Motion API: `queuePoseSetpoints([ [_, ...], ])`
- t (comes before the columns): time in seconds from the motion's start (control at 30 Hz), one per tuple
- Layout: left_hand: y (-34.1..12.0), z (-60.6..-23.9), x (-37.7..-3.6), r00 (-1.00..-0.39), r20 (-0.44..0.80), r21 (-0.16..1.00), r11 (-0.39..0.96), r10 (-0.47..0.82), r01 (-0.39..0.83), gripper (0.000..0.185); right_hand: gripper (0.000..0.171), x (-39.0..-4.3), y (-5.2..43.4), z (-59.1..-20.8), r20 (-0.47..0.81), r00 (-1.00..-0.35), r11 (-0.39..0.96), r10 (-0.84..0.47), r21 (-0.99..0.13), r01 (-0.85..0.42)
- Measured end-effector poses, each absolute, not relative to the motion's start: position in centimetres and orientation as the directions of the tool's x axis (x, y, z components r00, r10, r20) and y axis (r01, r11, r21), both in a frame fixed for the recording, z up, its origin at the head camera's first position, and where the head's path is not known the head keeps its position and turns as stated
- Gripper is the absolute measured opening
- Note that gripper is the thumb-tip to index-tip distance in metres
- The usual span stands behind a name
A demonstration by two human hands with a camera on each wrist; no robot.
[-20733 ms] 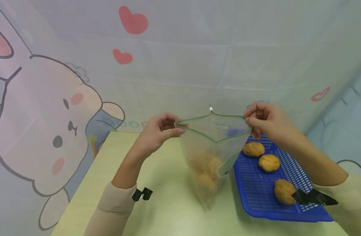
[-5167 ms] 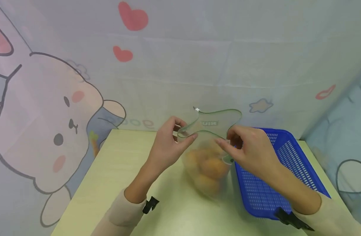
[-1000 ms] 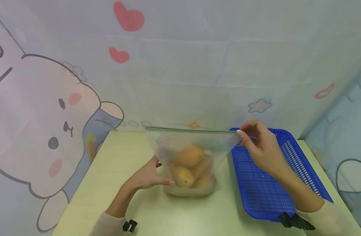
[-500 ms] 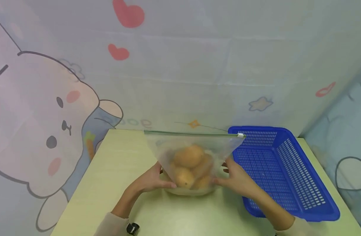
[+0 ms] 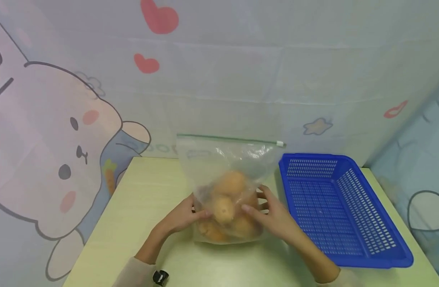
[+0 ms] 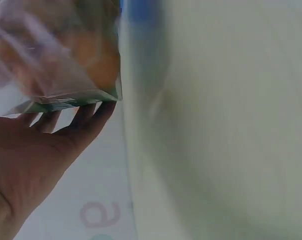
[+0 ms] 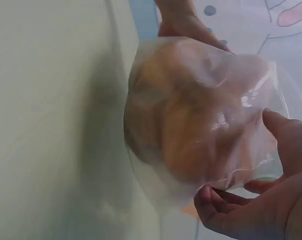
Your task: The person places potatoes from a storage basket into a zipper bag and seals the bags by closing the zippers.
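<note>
- Both hands on the bag now. Left hand (image 5: 181, 217) cups the lower left side, fingers curled under the bottom edge – left wrist view shows fingertips (image 6: 93, 112) hooked beneath it.
- Right hand (image 5: 273, 217) wraps the lower right side, thumb and fingers bent round the plastic; right wrist view has its fingers (image 7: 226, 200) under the bulge.
- So: two-handed hold on the clear zip bag (image 5: 224, 187), w/ the load cradled betw. the palms.
- Bag sits mid-table, just left of the blue basket (image 5: 345, 255). Can't tell if its bottom is touching the table (image 5: 140, 199) or just off it.
- Inside: several potatoes (image 5: 228, 199), piled at the bottom.
- Zip strip runs flat and straight along the top, white slider (image 5: 279, 143) at the right end – looks sealed.
- Step in hand, by my read: bag filled and zipped, now being gathered up or shifted as a whole.
- Next move calls for support from below – weight is all low, film is thin and slippery. Keep it upright so the potatoes don't roll and tug the seal.
</note>
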State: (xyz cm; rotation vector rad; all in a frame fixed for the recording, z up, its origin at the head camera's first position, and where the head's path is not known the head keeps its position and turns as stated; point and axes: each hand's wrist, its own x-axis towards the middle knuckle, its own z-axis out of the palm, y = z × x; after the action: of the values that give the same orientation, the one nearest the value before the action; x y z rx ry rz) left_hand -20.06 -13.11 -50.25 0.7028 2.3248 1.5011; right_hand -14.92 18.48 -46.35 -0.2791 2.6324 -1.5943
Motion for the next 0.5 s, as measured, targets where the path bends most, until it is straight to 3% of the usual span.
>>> queuePoseSetpoints([
  [0.17, -14.0, -48.3, -19.9, -0.845, -0.112, 0.947, 0.313, 0.522, 0.068, 0.065, 0.091, -14.6, 16.8, -46.5, -0.023, -0.985, 0.303, -0.173, -0.952, -0.031],
  [0.33, -14.2, -47.5, -19.7, -0.851, -0.306, 0.916, 0.374, 0.427, -0.142, 0.079, 0.099, -14.6, 15.5, -48.9, -0.139, -0.970, 0.133, -0.200, -0.985, 0.113],
  [0.5, -14.8, -47.8, -19.2, -0.860, -0.380, 0.886, 0.400, 0.341, -0.233, 0.093, 0.087, -14.6, 14.8, -50.8, -0.208, -0.970, 0.097, -0.128, -0.976, 0.197],
])
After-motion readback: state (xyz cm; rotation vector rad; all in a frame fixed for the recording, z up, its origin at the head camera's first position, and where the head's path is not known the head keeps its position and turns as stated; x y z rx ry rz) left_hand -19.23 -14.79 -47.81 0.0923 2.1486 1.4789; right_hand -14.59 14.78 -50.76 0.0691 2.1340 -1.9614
